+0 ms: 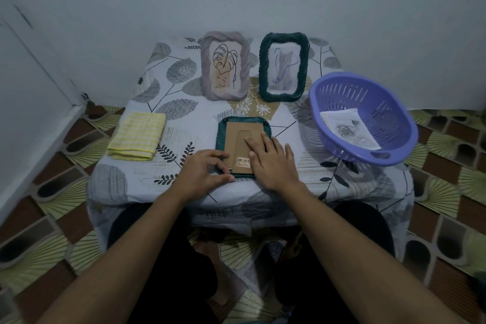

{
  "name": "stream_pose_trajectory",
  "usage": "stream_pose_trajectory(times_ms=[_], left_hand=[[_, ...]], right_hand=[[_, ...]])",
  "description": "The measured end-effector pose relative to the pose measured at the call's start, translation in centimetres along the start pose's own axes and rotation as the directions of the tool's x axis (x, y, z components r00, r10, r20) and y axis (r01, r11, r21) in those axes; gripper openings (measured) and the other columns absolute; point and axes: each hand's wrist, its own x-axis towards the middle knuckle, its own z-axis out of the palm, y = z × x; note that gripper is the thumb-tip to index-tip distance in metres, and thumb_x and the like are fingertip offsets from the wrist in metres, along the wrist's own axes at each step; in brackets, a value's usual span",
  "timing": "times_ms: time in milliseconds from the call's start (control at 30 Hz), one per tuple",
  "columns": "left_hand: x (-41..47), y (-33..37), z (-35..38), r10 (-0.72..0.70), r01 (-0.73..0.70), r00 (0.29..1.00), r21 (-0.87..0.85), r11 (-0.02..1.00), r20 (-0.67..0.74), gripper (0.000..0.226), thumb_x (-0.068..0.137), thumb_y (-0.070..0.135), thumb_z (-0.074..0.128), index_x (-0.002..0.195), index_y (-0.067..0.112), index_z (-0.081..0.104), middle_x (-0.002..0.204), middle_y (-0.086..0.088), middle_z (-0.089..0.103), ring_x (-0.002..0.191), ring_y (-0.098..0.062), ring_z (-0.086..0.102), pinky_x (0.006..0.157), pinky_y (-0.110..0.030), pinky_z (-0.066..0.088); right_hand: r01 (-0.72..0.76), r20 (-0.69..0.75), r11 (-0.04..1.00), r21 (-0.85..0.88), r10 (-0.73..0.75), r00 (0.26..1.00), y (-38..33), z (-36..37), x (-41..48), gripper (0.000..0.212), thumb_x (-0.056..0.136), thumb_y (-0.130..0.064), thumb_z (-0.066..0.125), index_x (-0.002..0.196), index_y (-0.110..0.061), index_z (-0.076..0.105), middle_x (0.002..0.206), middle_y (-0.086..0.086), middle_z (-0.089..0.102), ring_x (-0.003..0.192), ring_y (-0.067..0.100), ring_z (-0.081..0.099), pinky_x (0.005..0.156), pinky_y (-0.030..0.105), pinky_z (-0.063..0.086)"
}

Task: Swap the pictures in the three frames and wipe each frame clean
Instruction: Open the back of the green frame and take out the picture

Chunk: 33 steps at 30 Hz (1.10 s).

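- Cloth (136,135), yellow-checked and folded, is lying on the left side of the table (184,118), well apart from everything else.
- The left hand (203,172) is curling its thumb and fingers round the near left corner of the face-down frame (220,137), pinching its edge.
- The grey frame (224,66) is standing upright at the back, showing a leaf drawing.
- The face-down frame is lying flat in the middle of the table near the front edge, its brown backing board (242,134) facing up.
- The right hand (271,163) is pressing flat on the backing board – fingers straight, gripping nothing.
- The dark green frame (284,67) is standing just beside the grey frame, showing a cat drawing.
- The purple basket (394,139) is sitting on the table's right side – a loose picture (349,129) is lying inside it.
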Motion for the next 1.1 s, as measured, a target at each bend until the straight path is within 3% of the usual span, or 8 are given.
stream_pose_trajectory(times_ms=[100, 200, 267, 367, 500, 800, 933, 1100], left_hand=[[0.3, 0.1, -0.6, -0.043, 0.044, 0.997, -0.022, 0.999, 0.06, 0.02, 0.065, 0.051, 0.087, 0.074, 0.038, 0.075, 0.122, 0.018, 0.06, 0.117, -0.002, 0.053, 0.107, -0.033, 0.039], [1.1, 0.4, -0.9, -0.058, 0.057, 0.997, 0.032, 0.998, 0.047, 0.06, 0.072, 0.074, 0.057, 0.111, 0.031, 0.072, 0.137, 0.003, 0.053, 0.128, -0.014, 0.048, 0.11, -0.038, 0.035], [2.1, 0.5, -0.5, -0.101, 0.099, 0.995, 0.157, 0.983, 0.004, 0.083, 0.078, 0.074, 0.036, 0.138, 0.02, 0.054, 0.148, -0.006, 0.045, 0.136, -0.025, 0.038, 0.113, -0.047, 0.03], [3.3, 0.6, 0.5, -0.202, 0.202, 0.979, 0.289, 0.936, -0.03, 0.086, 0.092, 0.069, 0.028, 0.156, 0.012, 0.022, 0.161, -0.01, 0.027, 0.146, -0.032, 0.023, 0.118, -0.051, 0.02], [3.4, 0.6, 1.8, -0.233, 0.208, 0.973, 0.453, 0.867, -0.002, 0.084, 0.098, 0.065, 0.025, 0.159, 0.01, 0.006, 0.165, -0.009, 0.016, 0.152, -0.031, 0.01, 0.123, -0.047, 0.006], [3.4, 0.2, 1.8, -0.203, 0.207, 0.977, 0.44, 0.874, -0.056, 0.094, 0.086, 0.075, 0.021, 0.158, 0.014, 0.017, 0.163, -0.005, 0.025, 0.151, -0.03, 0.015, 0.122, -0.048, 0.01], [3.4, 0.3, 1.7, -0.199, 0.208, 0.978, 0.443, 0.872, -0.067, 0.094, 0.087, 0.075, 0.023, 0.158, 0.013, 0.018, 0.163, -0.005, 0.027, 0.15, -0.03, 0.017, 0.122, -0.049, 0.012], [3.4, 0.4, 1.7, -0.197, 0.208, 0.978, 0.438, 0.875, -0.07, 0.089, 0.093, 0.072, 0.031, 0.157, 0.012, 0.018, 0.163, -0.006, 0.027, 0.15, -0.031, 0.017, 0.122, -0.049, 0.012]], right_hand=[[0.002, 0.002, 1.0, 0.003, -0.002, 1.0, 0.0, 0.0, 0.0, 0.049, 0.106, -0.045, 0.019, 0.155, -0.046, 0.017, 0.168, 0.001, 0.009, 0.154, 0.025, 0.006, 0.123, 0.052, 0.0], [0.0, 0.007, 1.0, 0.002, 0.0, 1.0, 0.1, 0.0, 0.1, 0.049, 0.106, -0.045, 0.019, 0.155, -0.047, 0.016, 0.168, 0.001, 0.009, 0.154, 0.025, 0.005, 0.123, 0.053, -0.001], [0.0, 0.008, 1.0, 0.005, 0.0, 1.0, 0.0, 0.1, 0.1, 0.049, 0.106, -0.045, 0.019, 0.155, -0.047, 0.016, 0.168, 0.001, 0.009, 0.154, 0.026, 0.005, 0.123, 0.053, -0.001], [-0.003, 0.01, 1.0, 0.003, 0.003, 1.0, 0.0, 0.1, 0.1, 0.049, 0.106, -0.046, 0.019, 0.155, -0.047, 0.017, 0.168, 0.001, 0.008, 0.154, 0.026, 0.005, 0.122, 0.053, -0.001], [-0.006, 0.016, 1.0, 0.015, 0.006, 1.0, 0.1, 0.0, 0.1, 0.049, 0.106, -0.046, 0.019, 0.155, -0.046, 0.017, 0.168, 0.001, 0.008, 0.154, 0.025, 0.003, 0.123, 0.053, -0.003], [-0.013, 0.089, 0.981, 0.191, -0.004, 0.996, 0.7, -0.8, 0.8, 0.048, 0.106, -0.043, 0.034, 0.153, -0.047, 0.026, 0.168, -0.002, 0.009, 0.154, 0.022, 0.005, 0.121, 0.049, -0.005], [-0.048, -0.033, 0.868, 0.495, 0.074, 0.997, 1.3, -2.1, 0.4, 0.067, 0.091, -0.023, 0.058, 0.153, -0.033, 0.034, 0.159, 0.007, 0.034, 0.146, 0.026, 0.03, 0.119, 0.052, 0.024], [-0.244, 0.008, 0.94, 0.237, 0.249, 0.968, 2.2, -3.6, -0.9, 0.067, 0.093, -0.042, 0.06, 0.151, -0.022, 0.035, 0.153, 0.004, 0.038, 0.14, 0.028, 0.031, 0.11, 0.047, 0.025]])
